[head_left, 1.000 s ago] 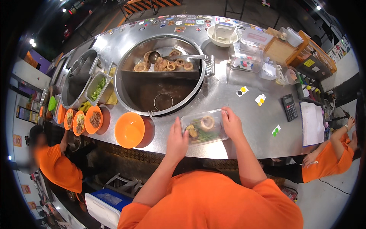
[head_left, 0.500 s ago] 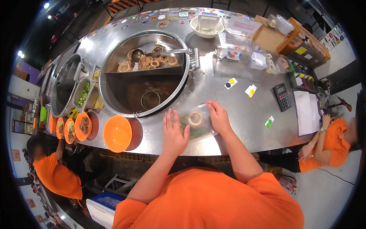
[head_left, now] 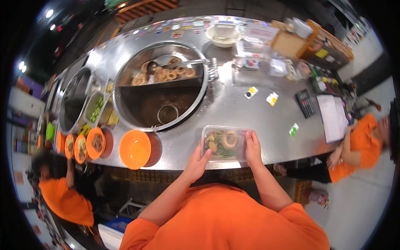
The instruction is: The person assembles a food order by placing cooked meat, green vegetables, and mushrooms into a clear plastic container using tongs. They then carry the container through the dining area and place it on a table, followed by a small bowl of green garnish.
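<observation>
Beyond the left grip (head_left: 198, 163) and right grip (head_left: 253, 152) stretches the steel tabletop (head_left: 237, 109), where a large divided pot (head_left: 204, 85) stands ahead and left of them. Between the two grips, which clasp its opposite sides, is a clear container (head_left: 239, 155) of greens and a pale ring-shaped piece (head_left: 229, 139), with an orange bowl (head_left: 135, 149) off to their left. Ahead and right of the right grip lies a calculator (head_left: 305, 103), with small dotted white cards (head_left: 293, 130) nearer and coloured stickers (head_left: 177, 34) along the far edge, their lettering too blurred to read.
</observation>
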The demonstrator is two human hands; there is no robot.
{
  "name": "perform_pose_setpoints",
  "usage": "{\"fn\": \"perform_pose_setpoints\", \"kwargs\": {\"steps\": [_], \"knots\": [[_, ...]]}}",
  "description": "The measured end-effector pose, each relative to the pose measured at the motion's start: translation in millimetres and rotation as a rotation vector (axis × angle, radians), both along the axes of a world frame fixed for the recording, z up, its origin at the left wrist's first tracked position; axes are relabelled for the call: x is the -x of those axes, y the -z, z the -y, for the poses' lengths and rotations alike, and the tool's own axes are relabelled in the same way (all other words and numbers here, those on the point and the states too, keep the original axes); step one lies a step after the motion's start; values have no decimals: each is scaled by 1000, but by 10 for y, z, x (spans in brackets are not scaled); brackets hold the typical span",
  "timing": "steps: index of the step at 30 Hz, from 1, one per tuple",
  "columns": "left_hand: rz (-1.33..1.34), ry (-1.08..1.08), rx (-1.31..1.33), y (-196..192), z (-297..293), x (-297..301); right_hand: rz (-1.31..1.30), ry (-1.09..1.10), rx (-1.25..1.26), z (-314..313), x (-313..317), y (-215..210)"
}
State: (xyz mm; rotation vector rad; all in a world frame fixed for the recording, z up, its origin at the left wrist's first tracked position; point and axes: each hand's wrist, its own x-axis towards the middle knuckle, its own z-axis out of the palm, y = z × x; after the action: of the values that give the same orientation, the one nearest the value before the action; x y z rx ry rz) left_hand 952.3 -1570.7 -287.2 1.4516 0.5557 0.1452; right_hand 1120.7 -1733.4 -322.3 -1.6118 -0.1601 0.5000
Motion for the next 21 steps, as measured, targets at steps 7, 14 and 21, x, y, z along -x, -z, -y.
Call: {"fn": "perform_pose_setpoints", "kwargs": {"steps": [7,14,21], "knots": [[45,448,346,-274,302,-177,-282,414,-335,969,531,-526],[9,1040,339,-10,1530,-369,-121,899,-151,2408,1619,-417],[-407,1382,501,359,3325,-659,-139,1135,-188,3930,2558,7]]}}
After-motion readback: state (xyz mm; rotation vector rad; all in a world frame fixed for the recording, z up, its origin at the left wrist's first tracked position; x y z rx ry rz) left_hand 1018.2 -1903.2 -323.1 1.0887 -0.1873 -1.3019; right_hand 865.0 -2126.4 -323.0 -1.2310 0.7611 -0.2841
